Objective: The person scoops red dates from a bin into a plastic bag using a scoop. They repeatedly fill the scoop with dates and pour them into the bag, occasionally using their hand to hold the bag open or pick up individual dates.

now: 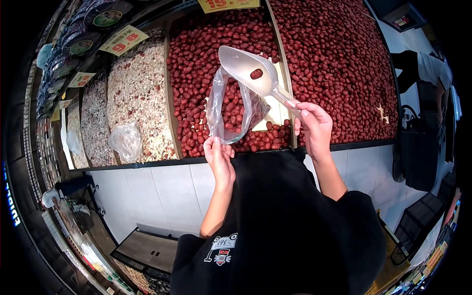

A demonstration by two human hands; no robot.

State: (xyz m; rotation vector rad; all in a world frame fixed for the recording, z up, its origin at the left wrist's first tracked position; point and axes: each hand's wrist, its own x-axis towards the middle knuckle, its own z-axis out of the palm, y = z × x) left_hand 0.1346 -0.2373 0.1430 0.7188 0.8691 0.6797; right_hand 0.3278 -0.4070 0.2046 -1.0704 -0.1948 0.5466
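Note:
My left hand (219, 160) pinches the near rim of a clear plastic bag (215, 105), whose mouth gapes upward. Red dates (233, 109) show inside it. A translucent scoop (236, 61) is gripped by its handle in my right hand (314, 125). One date (256, 73) lies in the scoop, and the scoop's near side overlaps the bag's far rim in this view. Beneath both is a bin of red dates (194, 59), with a pale patch of its bottom (273, 110) showing beside the bag.
A wooden divider (282, 44) separates another bin of dates (339, 69) at right. Left stands a bin of pale mixed grain (140, 81) with a crumpled clear bag (126, 141) on it. Price signs (124, 40) stand behind. A person in a white top (432, 69) is at far right.

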